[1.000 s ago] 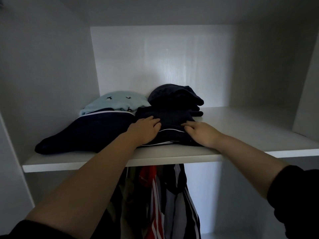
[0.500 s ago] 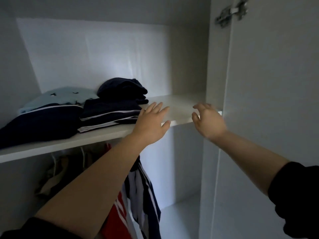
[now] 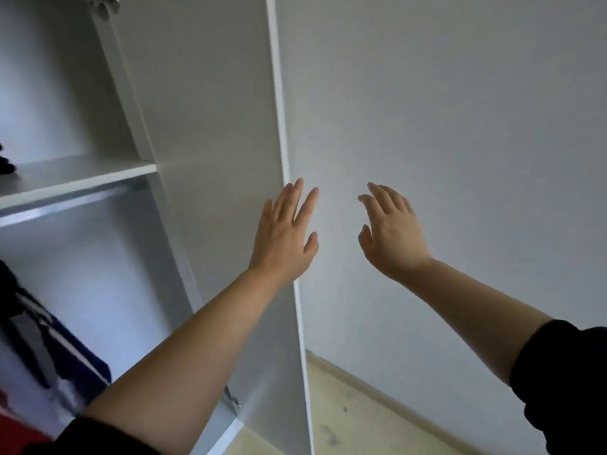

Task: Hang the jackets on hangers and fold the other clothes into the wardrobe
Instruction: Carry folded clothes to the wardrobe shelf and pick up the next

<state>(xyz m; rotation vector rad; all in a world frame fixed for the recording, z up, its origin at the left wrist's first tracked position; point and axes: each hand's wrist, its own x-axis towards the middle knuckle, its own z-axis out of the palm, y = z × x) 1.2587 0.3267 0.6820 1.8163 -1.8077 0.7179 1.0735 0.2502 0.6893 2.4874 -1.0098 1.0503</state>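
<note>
You wear plain black sleeves: the left sleeve [image 3: 98,438] and right sleeve [image 3: 565,389] end near your elbows; your left grip [image 3: 284,234] and right grip [image 3: 392,234] are bare.

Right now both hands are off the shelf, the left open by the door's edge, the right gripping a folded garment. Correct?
Not quite. The head view shows the right hand holding nothing, fingers loosely spread before the wall. The left hand is open by the door's edge, and both are off the shelf.
</note>
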